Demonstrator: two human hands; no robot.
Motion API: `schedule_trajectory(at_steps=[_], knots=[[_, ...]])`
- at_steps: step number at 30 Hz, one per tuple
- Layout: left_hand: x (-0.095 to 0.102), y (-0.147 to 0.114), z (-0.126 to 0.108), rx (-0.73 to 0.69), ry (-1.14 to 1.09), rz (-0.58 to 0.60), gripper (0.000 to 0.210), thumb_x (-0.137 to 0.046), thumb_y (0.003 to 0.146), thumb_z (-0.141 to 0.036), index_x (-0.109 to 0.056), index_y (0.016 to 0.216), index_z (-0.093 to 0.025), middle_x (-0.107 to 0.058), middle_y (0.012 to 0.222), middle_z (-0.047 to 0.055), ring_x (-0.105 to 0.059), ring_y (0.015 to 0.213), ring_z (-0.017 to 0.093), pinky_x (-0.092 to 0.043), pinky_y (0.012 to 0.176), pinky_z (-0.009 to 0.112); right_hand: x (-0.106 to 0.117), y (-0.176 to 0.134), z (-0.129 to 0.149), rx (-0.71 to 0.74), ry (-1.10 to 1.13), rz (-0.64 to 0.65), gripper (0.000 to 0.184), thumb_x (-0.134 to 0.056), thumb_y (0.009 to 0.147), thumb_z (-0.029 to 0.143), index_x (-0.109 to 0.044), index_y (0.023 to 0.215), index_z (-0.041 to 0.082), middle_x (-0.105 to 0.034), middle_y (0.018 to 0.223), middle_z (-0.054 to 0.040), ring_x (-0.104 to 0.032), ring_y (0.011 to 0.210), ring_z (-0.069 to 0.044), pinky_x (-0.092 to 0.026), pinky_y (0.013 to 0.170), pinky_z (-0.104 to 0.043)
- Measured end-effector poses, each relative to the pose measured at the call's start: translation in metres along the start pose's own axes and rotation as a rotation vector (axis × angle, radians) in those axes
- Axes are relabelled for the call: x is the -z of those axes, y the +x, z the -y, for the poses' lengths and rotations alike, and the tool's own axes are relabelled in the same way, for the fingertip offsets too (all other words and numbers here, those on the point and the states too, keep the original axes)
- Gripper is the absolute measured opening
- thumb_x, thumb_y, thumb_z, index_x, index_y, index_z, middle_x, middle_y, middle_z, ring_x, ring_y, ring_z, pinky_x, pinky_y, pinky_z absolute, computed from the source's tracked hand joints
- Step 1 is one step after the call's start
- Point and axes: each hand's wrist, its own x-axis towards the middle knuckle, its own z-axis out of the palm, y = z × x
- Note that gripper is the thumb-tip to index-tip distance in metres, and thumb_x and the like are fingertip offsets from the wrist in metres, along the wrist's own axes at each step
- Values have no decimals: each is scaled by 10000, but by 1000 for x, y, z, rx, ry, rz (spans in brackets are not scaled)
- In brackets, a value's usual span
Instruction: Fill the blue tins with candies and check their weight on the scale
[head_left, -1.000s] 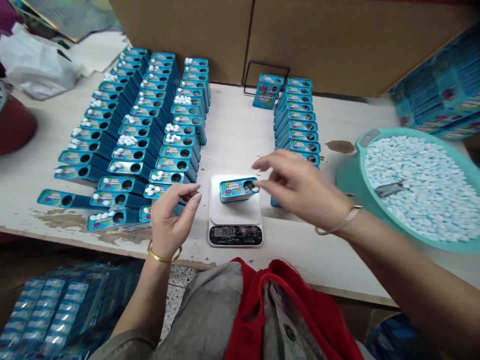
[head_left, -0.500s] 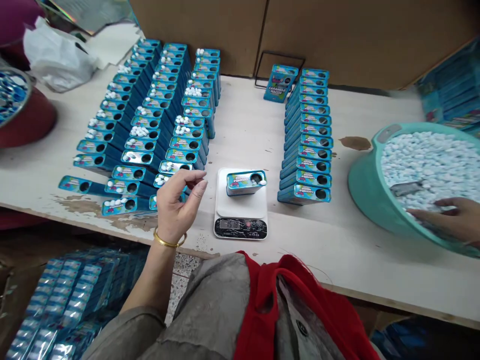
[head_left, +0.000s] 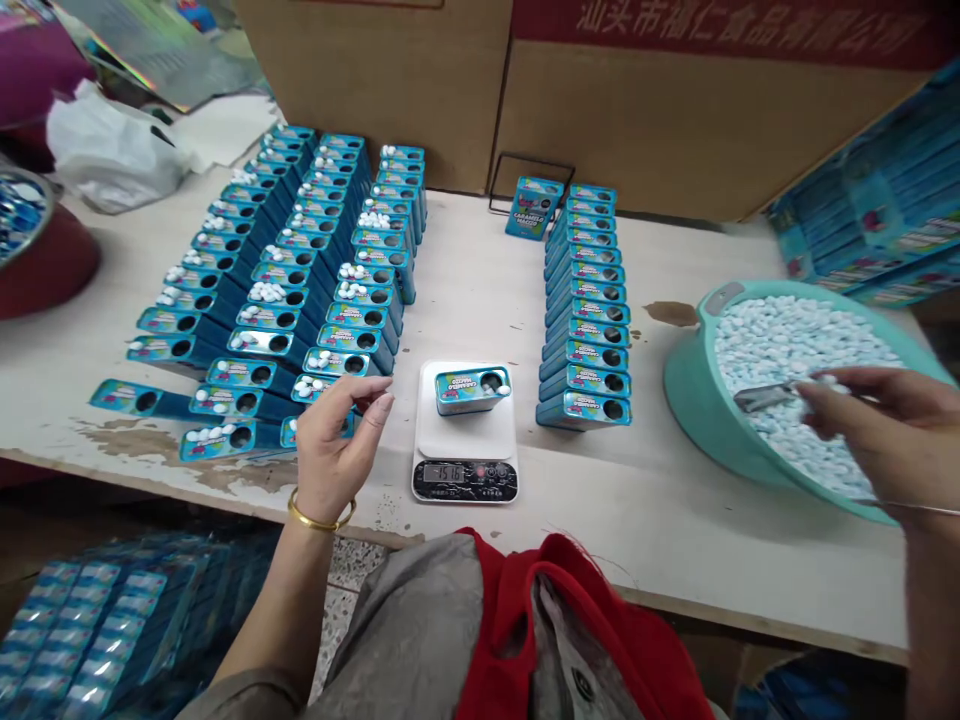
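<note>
My left hand [head_left: 341, 445], with a gold bangle at the wrist, hovers left of the scale, fingers loosely curled. Its thumb and index tips are slightly apart, with nothing visible between them. A blue candy tin [head_left: 471, 390] stands upright on the white digital scale [head_left: 465, 440], white candies at its round opening. On the right, my right hand [head_left: 885, 425] is above the turquoise tub [head_left: 694, 420], with white candies [head_left: 829, 384] at its pinched fingertips. Close to those fingers, a metal scoop [head_left: 761, 398] lies on the white candies in the tub.
Rows of blue tins [head_left: 259, 375], many topped with white candies, stand at left. Another row of tins [head_left: 585, 410] stands right of the scale. A red bowl [head_left: 60, 265] and white plastic bag [head_left: 112, 150] sit far left; cardboard boxes [head_left: 390, 80] back the table.
My right hand has risen out of the candies with some in its fingertips. The view has shifted right and up. My left hand keeps nearly the same pose; the tin remains on the scale.
</note>
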Motion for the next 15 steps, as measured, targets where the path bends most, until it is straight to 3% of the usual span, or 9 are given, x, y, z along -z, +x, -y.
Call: schedule_trajectory(at_steps=[4,7,11,15], knots=[[-7,0,-7,-35,1,21,158,-630,869,-193,-679,1019,-208,-677,872,26,-624,796,136,-500,723,285,-52,-52,87,210,263,468,274,-783,623,400,-676,807,228,-596,655,-3,-504,503,-133,-424,508,-315],[-12,-4,-14,-72,2,58,155,-620,875,-180,-673,1019,-194,-678,862,28,-619,777,128,-495,700,271,-92,-81,128,349,308,778,212,-695,755,379,-636,839,194,-581,686,0,-495,540,-117,-406,505,-273],[-14,-16,-16,-59,-8,86,142,-602,886,-178,-672,1010,-182,-684,860,40,-626,782,133,-502,697,269,-123,-98,147,656,98,866,65,-585,818,211,-637,815,172,-561,700,-6,-496,615,-124,-394,583,-266],[-15,-26,-11,-19,-27,92,128,-603,886,-176,-670,995,-182,-685,856,41,-630,780,134,-506,687,262,-132,-99,154,789,-92,877,122,-564,799,131,-650,881,161,-588,754,-27,-524,673,-142,-404,640,-272]])
